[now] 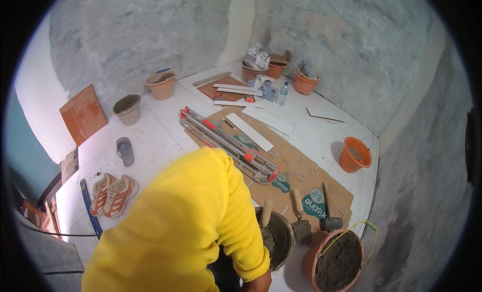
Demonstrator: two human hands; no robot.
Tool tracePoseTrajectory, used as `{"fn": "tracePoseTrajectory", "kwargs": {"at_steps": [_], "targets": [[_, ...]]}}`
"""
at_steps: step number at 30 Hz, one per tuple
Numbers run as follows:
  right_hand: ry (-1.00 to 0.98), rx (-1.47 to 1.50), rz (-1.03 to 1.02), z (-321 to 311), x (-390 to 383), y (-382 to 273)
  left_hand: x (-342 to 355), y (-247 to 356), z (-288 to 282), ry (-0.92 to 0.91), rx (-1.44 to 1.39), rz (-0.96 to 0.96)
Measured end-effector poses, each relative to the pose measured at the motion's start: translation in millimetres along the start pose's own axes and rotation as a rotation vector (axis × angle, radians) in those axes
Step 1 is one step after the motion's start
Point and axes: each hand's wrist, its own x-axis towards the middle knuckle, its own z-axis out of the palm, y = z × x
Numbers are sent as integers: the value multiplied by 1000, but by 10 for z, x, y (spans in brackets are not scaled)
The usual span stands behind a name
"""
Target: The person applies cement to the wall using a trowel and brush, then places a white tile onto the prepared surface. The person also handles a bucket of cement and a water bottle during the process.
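Observation:
A large yellow sleeve [186,216], apparently my left arm, bends down through the lower middle. My left hand [256,284] is cut off by the lower edge, fingers hidden, just below a dark bucket [288,241] of grey mortar with a wooden-handled tool [266,209] in it. Right of that lie a trowel [302,229] and a black-headed mallet [331,222] near an orange bucket [312,276] heaped with mortar. My right hand is not in view.
A tile cutter [226,141], white strips [248,131] and cardboard [281,159] cover the middle floor. Buckets [161,91] line the walls, with another [354,156] at right. Sneakers [118,196], a slipper [125,151] and a leaning brown tile [83,113] are at left.

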Motion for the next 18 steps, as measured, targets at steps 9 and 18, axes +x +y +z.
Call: {"fn": "tracePoseTrajectory", "kwargs": {"at_steps": [9, 18], "targets": [[-80, 1, -54, 279, 67, -5, -42, 54, -43, 5, 70, -61], [-95, 2, -59, 171, -68, -171, -80, 21, -62, -26, 108, -61]]}}
